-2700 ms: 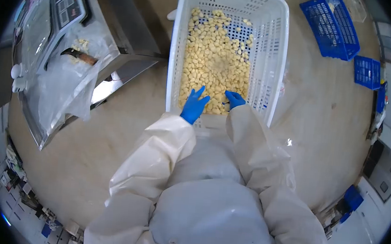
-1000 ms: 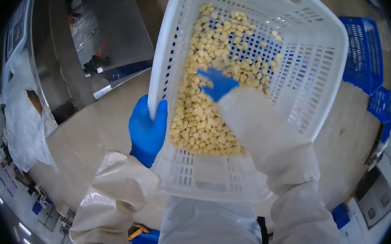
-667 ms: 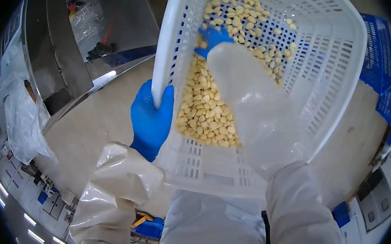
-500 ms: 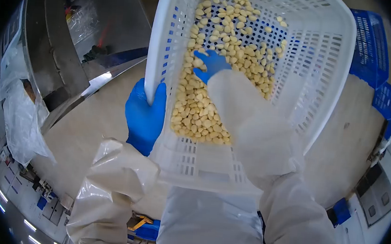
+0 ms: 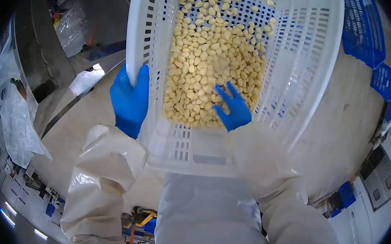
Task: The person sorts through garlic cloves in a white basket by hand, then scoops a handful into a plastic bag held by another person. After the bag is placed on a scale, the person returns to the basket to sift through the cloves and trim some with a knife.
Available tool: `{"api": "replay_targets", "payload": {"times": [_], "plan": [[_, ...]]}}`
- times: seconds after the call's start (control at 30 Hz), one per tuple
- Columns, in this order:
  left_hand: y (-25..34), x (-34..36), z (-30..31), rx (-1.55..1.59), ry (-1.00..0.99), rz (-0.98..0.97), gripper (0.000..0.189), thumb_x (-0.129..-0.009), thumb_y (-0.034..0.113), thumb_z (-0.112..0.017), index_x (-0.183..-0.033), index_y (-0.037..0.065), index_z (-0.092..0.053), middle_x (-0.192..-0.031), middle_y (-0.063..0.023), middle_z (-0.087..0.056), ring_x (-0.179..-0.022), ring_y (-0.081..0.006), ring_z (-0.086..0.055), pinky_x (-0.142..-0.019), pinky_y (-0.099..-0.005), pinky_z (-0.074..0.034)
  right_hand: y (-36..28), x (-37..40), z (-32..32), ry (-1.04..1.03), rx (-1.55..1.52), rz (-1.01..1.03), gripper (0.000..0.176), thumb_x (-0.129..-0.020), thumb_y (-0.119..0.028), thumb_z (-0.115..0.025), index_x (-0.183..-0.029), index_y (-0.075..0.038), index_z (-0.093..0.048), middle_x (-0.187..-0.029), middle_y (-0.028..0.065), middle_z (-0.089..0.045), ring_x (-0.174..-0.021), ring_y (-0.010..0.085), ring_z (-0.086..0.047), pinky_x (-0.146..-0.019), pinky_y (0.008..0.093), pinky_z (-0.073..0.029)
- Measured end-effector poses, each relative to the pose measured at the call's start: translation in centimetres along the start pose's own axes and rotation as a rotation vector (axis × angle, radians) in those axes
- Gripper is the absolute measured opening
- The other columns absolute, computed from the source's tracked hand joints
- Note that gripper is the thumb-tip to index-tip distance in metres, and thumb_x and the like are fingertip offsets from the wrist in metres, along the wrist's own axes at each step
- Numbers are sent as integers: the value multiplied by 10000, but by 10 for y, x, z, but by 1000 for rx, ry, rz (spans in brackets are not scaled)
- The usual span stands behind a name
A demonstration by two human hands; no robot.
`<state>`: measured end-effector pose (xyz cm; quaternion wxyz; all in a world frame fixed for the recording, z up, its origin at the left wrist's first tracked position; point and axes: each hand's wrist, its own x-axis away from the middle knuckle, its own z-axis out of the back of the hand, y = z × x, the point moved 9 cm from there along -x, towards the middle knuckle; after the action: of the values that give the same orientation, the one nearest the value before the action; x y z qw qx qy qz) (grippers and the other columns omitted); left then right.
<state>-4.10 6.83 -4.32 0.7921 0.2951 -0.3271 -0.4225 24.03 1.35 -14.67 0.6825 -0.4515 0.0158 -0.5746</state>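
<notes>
I see the main risk in the grip. The white basket (image 5: 201, 157) is up in the air over the floor (image 5: 343, 135) with only the left hand (image 5: 130, 100) on it, fingers wrapped shut over the left rim. The right side has no support that I can see, so a twist there could tip the load out over the near wall or the right edge. The right hand (image 5: 234, 110) lies inside on the cloves (image 5: 200, 62), fingers spread wide and pinching nothing. A hard sweep from it could flick pieces over the rim, and small ones might slip through the slots. The near wall sits close to the apron (image 5: 206, 216), though I cannot tell whether it leans there. The basket is rectangular plastic with slotted walls and a holed bottom, held in front of the chest and seemingly tilted toward the person. The cloves look peeled, pale yellow and smooth. They are heaped toward the near left part and thin to scattered pieces at the far end, where the bare bottom shows.
</notes>
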Motion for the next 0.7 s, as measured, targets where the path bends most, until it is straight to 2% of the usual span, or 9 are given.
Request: {"api": "replay_targets", "payload": {"times": [0.1, 0.17, 0.27, 0.3, 0.4, 0.5, 0.6, 0.7], "plan": [[0, 1, 0, 20, 9, 38, 335, -870, 206, -593, -1095, -42, -584, -888, -173, -662, -797, -228, -647, -715, -344, -491, 57, -8, 35, 359, 14, -191, 643, -802, -295, -667, -1372, -149, -408, -1400, 230, -351, -1274, 386, -366, -1028, 451, -334], [4, 1, 1, -21, 4, 44, 327, -868, 206, -595, -1082, -41, -590, -884, -171, -662, -794, -226, -646, -709, -343, -490, 117, -20, 26, 538, 39, -348, 719, -765, -336, -688, -1386, -144, -382, -1379, 272, -348, -1264, 401, -356, -1034, 454, -317], [-3, 0, 0, -2, -6, 50, 317, -866, 204, -597, -1071, -39, -593, -879, -171, -661, -789, -218, -645, -700, -340, -490, 126, -39, 10, 535, 94, -533, 744, -745, -379, -690, -1383, -142, -390, -1383, 241, -365, -1266, 391, -357, -1038, 461, -306], [-5, 0, -1, 20, -10, 53, 314, -866, 202, -597, -1068, -38, -594, -878, -171, -661, -787, -214, -645, -697, -338, -489, 119, -47, 2, 477, -2, -486, 732, -745, -401, -675, -1376, -145, -407, -1387, 215, -377, -1267, 378, -362, -1041, 457, -306], [-7, 0, -1, 24, -27, 64, 321, -865, 196, -597, -1083, -40, -588, -888, -166, -661, -795, -201, -642, -703, -332, -490, 82, -58, -33, 252, 115, -249, 683, -755, -411, -676, -1356, -191, -437, -1371, 200, -397, -1218, 368, -434, -1009, 450, -363], [5, 0, 0, 19, 7, 1, 330, -867, 188, -596, -1105, -41, -581, -900, -161, -662, -803, -194, -640, -712, -331, -492, 54, -59, -22, 112, -162, -248, 616, -785, -386, -667, -1343, -229, -457, -1392, 191, -368, -1232, 351, -423, -1018, 432, -362], [-1, 0, -1, 60, -11, 43, 335, -868, 182, -596, -1119, -40, -578, -909, -158, -663, -809, -196, -640, -719, -331, -494, 52, -92, 15, 255, -74, -167, 605, -804, -367, -662, -1355, -243, -443, -1415, 200, -330, -1269, 348, -379, -1031, 422, -349], [-6, 0, -1, 66, -11, 65, 344, -870, 182, -596, -1131, -40, -573, -915, -158, -664, -810, -194, -639, -719, -330, -494, 60, -148, 42, 398, 147, -103, 662, -772, -436, -675, -1361, -252, -435, -1418, 201, -324, -1304, 377, -316, -1036, 440, -342]]}}
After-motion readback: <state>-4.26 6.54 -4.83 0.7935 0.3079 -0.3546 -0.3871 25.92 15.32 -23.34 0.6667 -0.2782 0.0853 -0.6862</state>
